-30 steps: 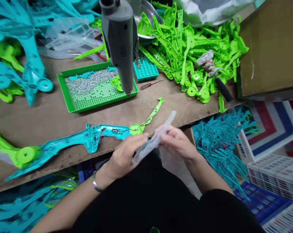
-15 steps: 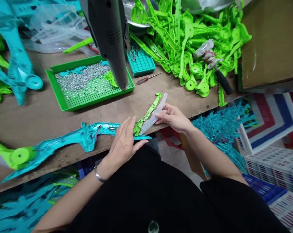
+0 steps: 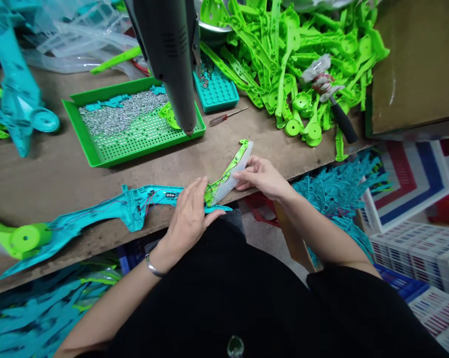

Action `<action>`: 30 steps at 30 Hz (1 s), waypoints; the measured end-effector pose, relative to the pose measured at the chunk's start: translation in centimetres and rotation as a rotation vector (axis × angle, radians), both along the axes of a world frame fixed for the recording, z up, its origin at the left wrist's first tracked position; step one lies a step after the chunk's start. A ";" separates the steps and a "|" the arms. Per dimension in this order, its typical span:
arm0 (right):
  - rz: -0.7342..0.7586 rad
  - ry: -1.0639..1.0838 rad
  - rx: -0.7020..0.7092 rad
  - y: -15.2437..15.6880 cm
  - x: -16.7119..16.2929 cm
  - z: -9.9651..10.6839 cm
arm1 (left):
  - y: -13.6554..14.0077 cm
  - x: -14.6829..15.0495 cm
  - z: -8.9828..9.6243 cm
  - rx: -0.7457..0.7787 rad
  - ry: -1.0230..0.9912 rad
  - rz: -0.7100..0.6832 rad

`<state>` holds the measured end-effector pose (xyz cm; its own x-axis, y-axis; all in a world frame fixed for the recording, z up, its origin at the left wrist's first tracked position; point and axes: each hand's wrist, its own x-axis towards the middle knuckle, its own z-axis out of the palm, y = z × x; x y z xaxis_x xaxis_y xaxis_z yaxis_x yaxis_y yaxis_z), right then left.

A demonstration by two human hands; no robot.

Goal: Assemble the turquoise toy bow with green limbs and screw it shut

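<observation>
A long turquoise plastic toy-bow half [image 3: 98, 211] lies along the table edge, with thin wires and a small coil inside it. My left hand [image 3: 187, 211] rests flat over its right end, fingers stretched out together and thumb apart. From under those fingers a slim green plastic arm [image 3: 230, 166] slants up to the right. My right hand [image 3: 263, 179] pinches a curved translucent white plastic strip [image 3: 229, 186] between thumb and fingers. The strip lies along the right side of the green arm, overlapping its edge. At the bow's left end sits a round green hub [image 3: 29, 239].
A gray power screwdriver [image 3: 172, 64] hangs over a green tray [image 3: 142, 154] of screws. Behind are a turquoise tray [image 3: 219, 97], a small screwdriver [image 3: 228, 117], a hammer [image 3: 339, 117] and piled green parts [image 3: 284, 64]. Right stand a cardboard box [image 3: 414, 64] and plastic crates [image 3: 414, 248].
The translucent strip has moved left in my right hand, closing the gap to the green arm. My left hand stays on the bow half. The view has shifted slightly.
</observation>
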<state>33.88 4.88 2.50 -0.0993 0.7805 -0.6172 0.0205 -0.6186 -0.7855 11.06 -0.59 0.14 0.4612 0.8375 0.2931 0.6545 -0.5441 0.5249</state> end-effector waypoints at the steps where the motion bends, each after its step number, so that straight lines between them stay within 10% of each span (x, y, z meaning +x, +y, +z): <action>1: -0.001 -0.016 -0.002 0.0 -0.1 0.1 | 0.0 0.0 0.0 0.007 0.002 0.000; 30: 0.039 -0.144 -0.141 0.5 0.1 0.4 | 0.5 -0.3 -0.5 0.122 0.112 -0.099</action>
